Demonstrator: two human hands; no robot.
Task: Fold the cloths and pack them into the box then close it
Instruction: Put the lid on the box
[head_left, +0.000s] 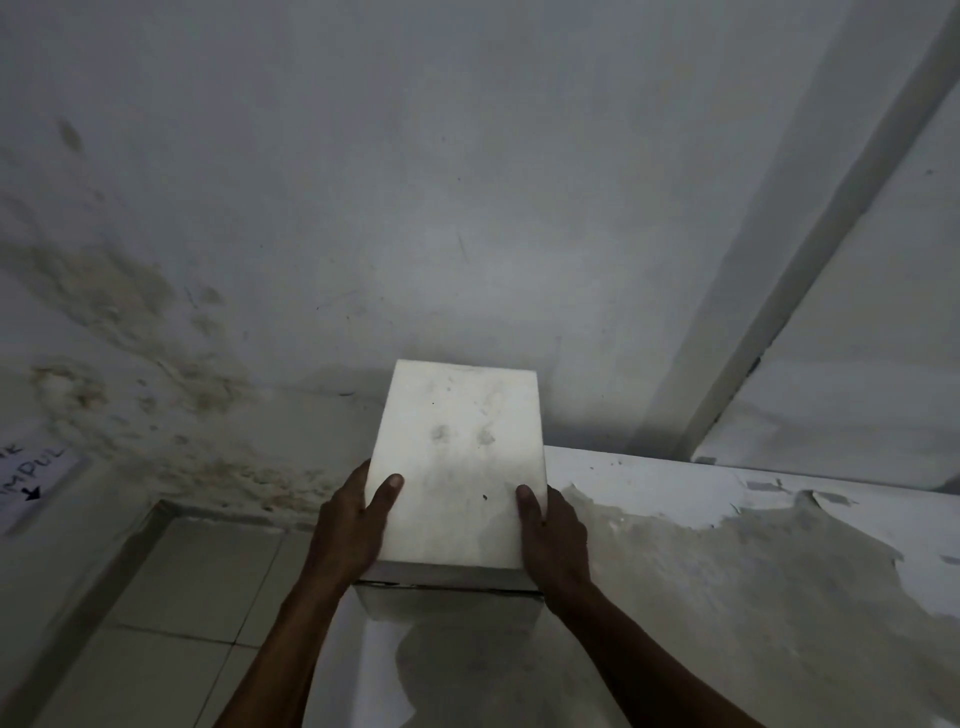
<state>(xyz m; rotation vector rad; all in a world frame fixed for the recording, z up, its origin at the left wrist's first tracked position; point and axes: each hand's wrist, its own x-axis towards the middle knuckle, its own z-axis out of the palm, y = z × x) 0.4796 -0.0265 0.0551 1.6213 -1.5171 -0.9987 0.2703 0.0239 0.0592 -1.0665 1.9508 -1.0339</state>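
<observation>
A white rectangular box (460, 457) with its lid on sits between my hands, above the left edge of a worn table top. My left hand (353, 525) grips its left side, thumb lying on the lid. My right hand (553, 535) grips the right side, thumb also on the lid. The lid carries a few grey smudges. A dark seam shows below the lid at the near end. No cloth is visible; the inside of the box is hidden.
The table top (727, 571) has peeling white covering and runs to the right. A stained wall (363, 208) stands close behind. Tiled floor (182, 597) lies at lower left. A paper sign (31, 483) hangs at far left.
</observation>
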